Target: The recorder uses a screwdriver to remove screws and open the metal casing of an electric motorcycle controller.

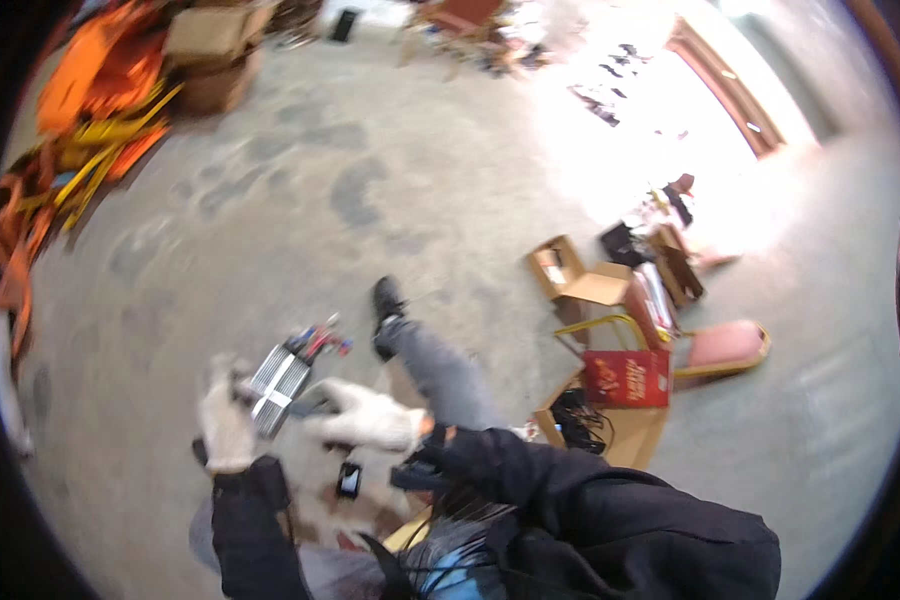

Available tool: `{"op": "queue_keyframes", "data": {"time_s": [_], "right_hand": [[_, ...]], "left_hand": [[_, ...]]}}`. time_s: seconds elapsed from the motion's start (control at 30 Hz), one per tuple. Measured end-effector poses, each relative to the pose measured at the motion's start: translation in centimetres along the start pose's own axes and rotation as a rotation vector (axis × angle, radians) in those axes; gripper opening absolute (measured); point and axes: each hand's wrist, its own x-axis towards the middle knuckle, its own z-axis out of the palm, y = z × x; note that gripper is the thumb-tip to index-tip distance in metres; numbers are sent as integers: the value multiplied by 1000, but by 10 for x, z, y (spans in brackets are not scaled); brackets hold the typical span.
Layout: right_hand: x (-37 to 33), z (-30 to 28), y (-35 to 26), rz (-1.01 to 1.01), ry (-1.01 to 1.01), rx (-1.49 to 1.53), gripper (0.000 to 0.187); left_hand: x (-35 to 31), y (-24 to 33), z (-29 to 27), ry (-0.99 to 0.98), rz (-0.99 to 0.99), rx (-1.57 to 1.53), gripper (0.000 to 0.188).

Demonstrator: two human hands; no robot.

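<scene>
In front of me is a silver, finned metal box [279, 380] with a pale band across it, tilted. A bundle of coloured wires [318, 338] comes out at its far end. My left hand [228, 418], in a white glove, is closed on the box's left edge. My right hand [368, 416], also gloved, is at the box's right side. Its fingers are closed around a slim dark piece [312, 408] that points at the box. Blur hides what kind of piece it is and whether it touches the box.
A small black device with a lit screen [348, 480] lies below my hands. To the right are a red box [626, 378], a carton with black cables [582, 422], a pink-cushioned chair [725, 348] and opened cartons [582, 275]. Orange and yellow chairs [95, 140] are piled far left.
</scene>
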Motion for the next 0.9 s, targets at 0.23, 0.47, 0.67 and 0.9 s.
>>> {"op": "queue_keyframes", "data": {"time_s": [0.23,0.47,0.67,0.9], "right_hand": [[-22,7,-1,-211,244,-509,52],[-22,12,-6,-176,286,-541,51],[-22,16,-8,-172,285,-445,54],[-15,16,22,-358,415,-479,48]], "left_hand": [[28,-9,-15,42,151,-133,24],[16,3,0,60,133,-175,23],[-2,-2,-2,-43,165,-59,38],[-4,-11,-2,-61,78,-172,36]]}}
